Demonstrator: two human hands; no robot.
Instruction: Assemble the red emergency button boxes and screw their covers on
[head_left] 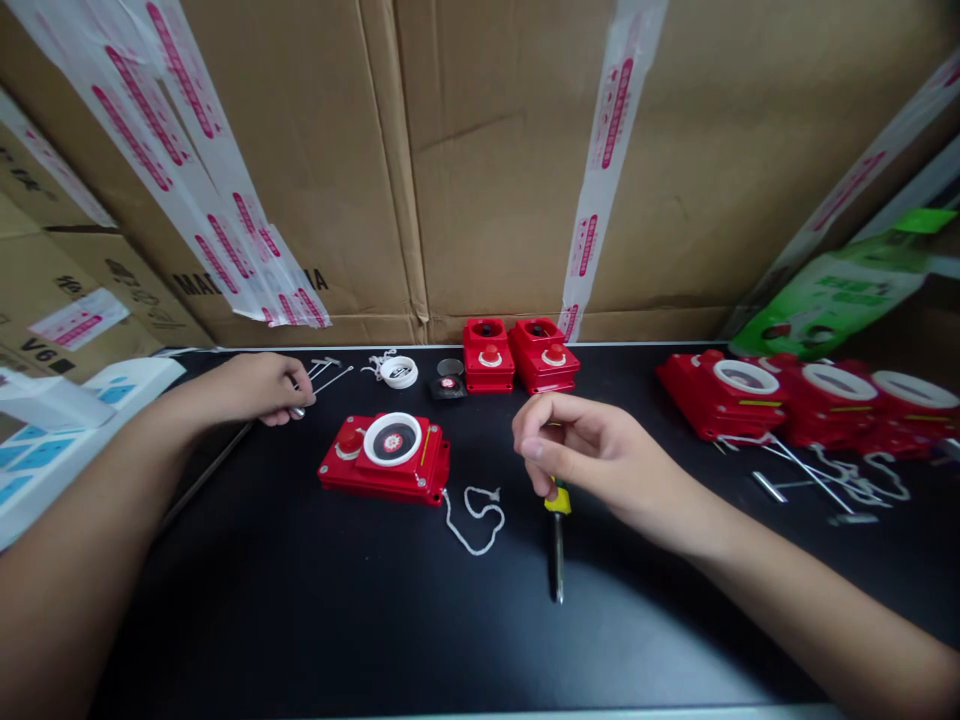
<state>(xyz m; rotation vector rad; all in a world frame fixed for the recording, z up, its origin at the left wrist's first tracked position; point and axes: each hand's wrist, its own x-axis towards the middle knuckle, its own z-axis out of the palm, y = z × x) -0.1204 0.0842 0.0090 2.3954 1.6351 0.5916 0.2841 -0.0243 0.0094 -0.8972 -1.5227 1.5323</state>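
Note:
A red box with a white ring and a red button lies on the black table, a white cord trailing from its right corner. My left hand rests at the table's back left, fingers curled on a thin metal pin among several pins. My right hand hovers right of the box with fingers curled loosely over the handle of a yellow-collared screwdriver, whose shaft lies pointing toward me. I cannot tell whether the fingers grip the handle.
Two small red boxes, a white ring and a black disc part sit at the back. Three more red boxes with cords and metal rods lie right. Cardboard cartons wall the back; a white-blue box is left.

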